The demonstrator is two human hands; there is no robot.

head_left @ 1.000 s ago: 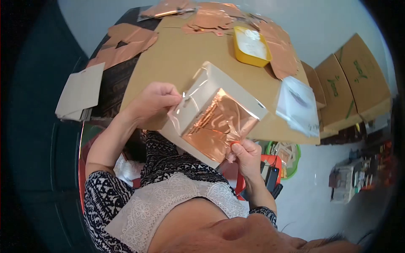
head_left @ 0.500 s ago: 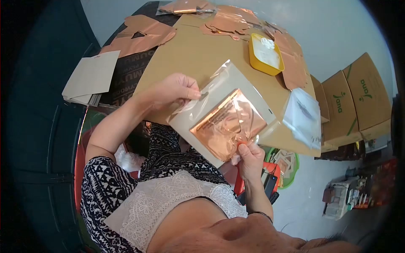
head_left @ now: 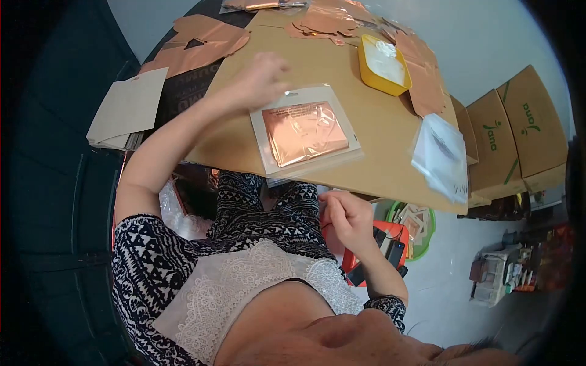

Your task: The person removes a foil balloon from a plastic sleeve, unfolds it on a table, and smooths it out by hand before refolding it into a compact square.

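A clear plastic packet [head_left: 308, 137] lies flat on the brown cardboard table top near its front edge. Inside it is a folded copper-coloured foil sheet [head_left: 305, 134] with printed text, against a pale backing card. Just beyond the packet's upper left corner hovers my left hand [head_left: 262, 79], smeared by motion, so its fingers cannot be made out well. My right hand [head_left: 349, 221] is closed below the table edge, above my lap and apart from the packet. Whatever it holds, if anything, is hidden.
Copper foil pieces [head_left: 207, 44] lie along the far side. A yellow tub [head_left: 386, 66] holds white material. Pale cards [head_left: 128, 107] are stacked left, clear plastic sleeves [head_left: 441, 158] right. Cardboard boxes [head_left: 500, 137] stand beside the table; a green basket [head_left: 418, 232] is below.
The packet, held up between both hands before, now lies on the table, released. My left hand has moved up slightly; my right hand has come off it and sits closed near the lap.
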